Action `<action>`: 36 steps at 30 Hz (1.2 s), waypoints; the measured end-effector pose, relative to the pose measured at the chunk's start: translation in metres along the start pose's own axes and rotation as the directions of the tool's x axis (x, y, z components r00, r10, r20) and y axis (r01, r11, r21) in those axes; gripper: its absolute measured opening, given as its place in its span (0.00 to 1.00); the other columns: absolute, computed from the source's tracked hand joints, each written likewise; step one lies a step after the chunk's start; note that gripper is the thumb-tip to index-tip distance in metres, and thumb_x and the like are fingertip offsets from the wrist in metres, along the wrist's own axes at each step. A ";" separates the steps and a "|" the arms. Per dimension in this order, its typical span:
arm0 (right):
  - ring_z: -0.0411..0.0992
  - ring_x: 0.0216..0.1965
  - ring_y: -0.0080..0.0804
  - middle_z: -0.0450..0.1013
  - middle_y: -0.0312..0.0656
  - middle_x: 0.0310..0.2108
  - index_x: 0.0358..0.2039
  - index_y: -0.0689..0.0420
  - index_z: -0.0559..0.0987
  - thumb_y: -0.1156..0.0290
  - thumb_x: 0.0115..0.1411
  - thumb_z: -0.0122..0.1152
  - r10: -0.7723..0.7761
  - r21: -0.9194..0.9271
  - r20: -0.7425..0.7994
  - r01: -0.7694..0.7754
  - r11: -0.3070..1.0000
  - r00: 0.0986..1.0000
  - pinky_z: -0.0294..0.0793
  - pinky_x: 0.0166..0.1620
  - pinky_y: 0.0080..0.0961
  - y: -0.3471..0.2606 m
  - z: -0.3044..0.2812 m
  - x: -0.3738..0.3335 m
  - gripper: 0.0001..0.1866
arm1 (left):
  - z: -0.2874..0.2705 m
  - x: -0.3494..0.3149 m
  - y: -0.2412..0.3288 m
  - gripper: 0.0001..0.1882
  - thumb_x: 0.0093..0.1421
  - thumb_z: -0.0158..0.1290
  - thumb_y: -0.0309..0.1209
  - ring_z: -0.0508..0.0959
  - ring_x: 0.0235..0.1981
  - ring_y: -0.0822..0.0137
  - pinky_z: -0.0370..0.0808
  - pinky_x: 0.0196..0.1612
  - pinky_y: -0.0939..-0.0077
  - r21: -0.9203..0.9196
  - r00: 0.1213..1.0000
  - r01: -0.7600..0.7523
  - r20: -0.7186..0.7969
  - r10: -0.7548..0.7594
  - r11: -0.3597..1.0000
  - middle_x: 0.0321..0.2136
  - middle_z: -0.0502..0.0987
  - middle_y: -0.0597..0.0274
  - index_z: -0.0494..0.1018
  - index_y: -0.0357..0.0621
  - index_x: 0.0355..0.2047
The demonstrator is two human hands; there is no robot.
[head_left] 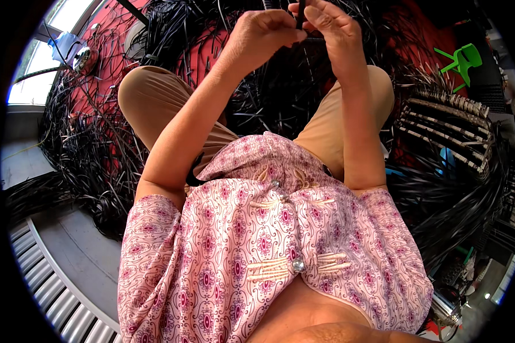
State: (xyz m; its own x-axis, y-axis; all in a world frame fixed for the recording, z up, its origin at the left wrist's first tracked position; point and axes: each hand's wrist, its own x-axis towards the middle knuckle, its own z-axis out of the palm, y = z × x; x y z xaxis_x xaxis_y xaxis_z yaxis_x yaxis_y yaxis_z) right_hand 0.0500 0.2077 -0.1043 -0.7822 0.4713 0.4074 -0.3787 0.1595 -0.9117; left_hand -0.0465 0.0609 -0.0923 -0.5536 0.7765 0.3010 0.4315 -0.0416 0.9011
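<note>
At the top of the view, my two hands are raised close together above my knees. My left hand (263, 35) is closed, its fingertips pinched at the lower end of a dark flat strip (301, 16). My right hand (336, 31) holds the same strip between thumb and fingers, a little higher. The strip's upper end runs out of the picture. Below and behind my hands lies a tangle of black strips (274, 103), between my bent knees.
Loose black strips (106, 188) spread over red floor covering (106, 86) on the left. A bright green stool (464, 62) and a black-and-white woven frame (446, 128) stand at the right. A white radiator (57, 288) is at lower left, beneath windows (37, 68).
</note>
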 end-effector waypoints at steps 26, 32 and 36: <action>0.74 0.17 0.37 0.76 0.40 0.19 0.23 0.55 0.78 0.68 0.59 0.69 -0.080 -0.814 -0.135 -0.064 0.577 0.988 0.70 0.22 0.30 -0.009 0.027 -0.088 0.11 | 0.049 -0.051 -0.079 0.09 0.57 0.64 0.23 0.79 0.29 0.75 0.77 0.34 0.80 0.035 0.901 0.024 -0.433 -0.007 0.999 0.31 0.81 0.62 0.81 0.39 0.39; 0.73 0.18 0.39 0.74 0.39 0.18 0.20 0.55 0.73 0.71 0.57 0.68 -0.133 -0.862 -0.065 0.012 0.508 0.989 0.70 0.23 0.33 -0.010 0.030 -0.084 0.13 | 0.053 -0.050 -0.075 0.07 0.56 0.64 0.22 0.81 0.30 0.74 0.77 0.35 0.79 -0.009 0.917 -0.035 -0.399 0.028 0.999 0.31 0.81 0.62 0.81 0.39 0.36; 0.72 0.18 0.41 0.73 0.40 0.17 0.19 0.56 0.72 0.71 0.57 0.67 -0.087 -0.851 -0.095 -0.035 0.524 0.992 0.69 0.23 0.34 -0.013 0.029 -0.081 0.13 | 0.053 -0.048 -0.076 0.08 0.56 0.64 0.22 0.81 0.31 0.72 0.78 0.36 0.79 -0.064 0.922 -0.047 -0.387 0.019 0.997 0.31 0.81 0.61 0.81 0.40 0.38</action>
State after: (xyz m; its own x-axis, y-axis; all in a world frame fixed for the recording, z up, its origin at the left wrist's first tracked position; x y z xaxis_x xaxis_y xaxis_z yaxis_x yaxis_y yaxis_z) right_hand 0.1035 0.1422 -0.1241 -0.6960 0.5358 0.4781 0.2499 0.8049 -0.5382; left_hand -0.0147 0.0602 -0.1923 -0.7778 0.4717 0.4152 0.4107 -0.1187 0.9040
